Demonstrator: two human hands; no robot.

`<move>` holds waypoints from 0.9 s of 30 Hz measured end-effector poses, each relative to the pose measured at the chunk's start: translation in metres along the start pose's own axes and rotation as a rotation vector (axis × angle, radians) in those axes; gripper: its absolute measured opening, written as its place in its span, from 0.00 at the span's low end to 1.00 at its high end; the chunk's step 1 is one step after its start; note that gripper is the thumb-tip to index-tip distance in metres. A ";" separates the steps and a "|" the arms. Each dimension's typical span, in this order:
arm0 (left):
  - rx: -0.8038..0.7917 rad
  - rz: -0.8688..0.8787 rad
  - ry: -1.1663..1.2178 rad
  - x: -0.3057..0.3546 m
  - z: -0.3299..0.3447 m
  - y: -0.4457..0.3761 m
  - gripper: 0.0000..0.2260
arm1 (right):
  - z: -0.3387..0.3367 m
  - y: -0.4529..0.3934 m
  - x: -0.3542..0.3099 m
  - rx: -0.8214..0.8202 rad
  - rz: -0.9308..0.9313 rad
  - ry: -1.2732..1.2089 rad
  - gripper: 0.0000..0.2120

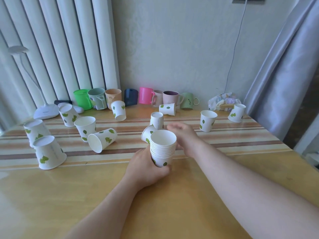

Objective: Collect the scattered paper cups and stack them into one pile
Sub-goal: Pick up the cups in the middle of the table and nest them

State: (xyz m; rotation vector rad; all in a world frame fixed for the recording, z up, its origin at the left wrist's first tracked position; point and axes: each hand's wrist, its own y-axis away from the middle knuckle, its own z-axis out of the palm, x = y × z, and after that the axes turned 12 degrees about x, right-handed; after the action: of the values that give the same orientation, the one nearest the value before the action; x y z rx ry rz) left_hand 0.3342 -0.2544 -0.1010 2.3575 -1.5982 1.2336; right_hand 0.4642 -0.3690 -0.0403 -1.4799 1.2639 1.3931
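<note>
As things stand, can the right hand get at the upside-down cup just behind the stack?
Probably yes. The right hand is free and hovers right beside that upside-down cup, nothing between them. The left hand holds the stack nearer the person, clear of the path.

The right hand (183, 135) reached behind the stack of paper cups (163, 149), which hid its fingertips; whether they touched anything could not be determined. A tipped cup (146, 134) behind the stack was largely covered by it. The left hand (146, 167) concealed the stack's base. Both forearms ran off the bottom edge. The socket (248, 0) at the top edge was cut off. The crumpled bundle (223, 100) near the curtain (284, 66) was too indistinct to identify.
</note>
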 end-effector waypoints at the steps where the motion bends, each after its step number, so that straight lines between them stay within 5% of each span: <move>1: -0.008 -0.001 0.002 -0.001 0.001 -0.001 0.18 | 0.004 -0.004 0.001 -0.044 0.006 0.057 0.14; 3: -0.012 -0.006 0.010 -0.004 0.003 -0.003 0.18 | 0.014 -0.009 0.000 -0.133 0.013 0.106 0.15; 5: -0.016 -0.005 0.019 -0.007 0.005 -0.005 0.21 | 0.024 -0.014 0.003 -0.239 0.094 0.105 0.04; 12: -0.015 0.006 0.033 -0.007 0.005 -0.005 0.23 | 0.024 -0.020 0.010 -0.369 -0.097 0.361 0.09; 15: -0.018 0.011 0.025 -0.004 0.003 -0.004 0.22 | 0.010 -0.022 0.011 -0.375 -0.109 0.274 0.07; 20: -0.016 -0.004 0.018 0.001 0.000 -0.001 0.20 | -0.031 -0.015 0.032 -0.015 -0.330 0.364 0.31; 27: 0.001 -0.082 0.051 0.000 -0.003 0.005 0.25 | -0.081 0.012 0.058 0.324 -0.180 0.015 0.30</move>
State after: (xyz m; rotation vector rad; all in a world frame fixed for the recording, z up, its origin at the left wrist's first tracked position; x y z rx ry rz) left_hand 0.3284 -0.2555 -0.1005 2.3459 -1.4708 1.2679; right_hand 0.4706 -0.4594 -0.0842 -1.3436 1.2635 1.0083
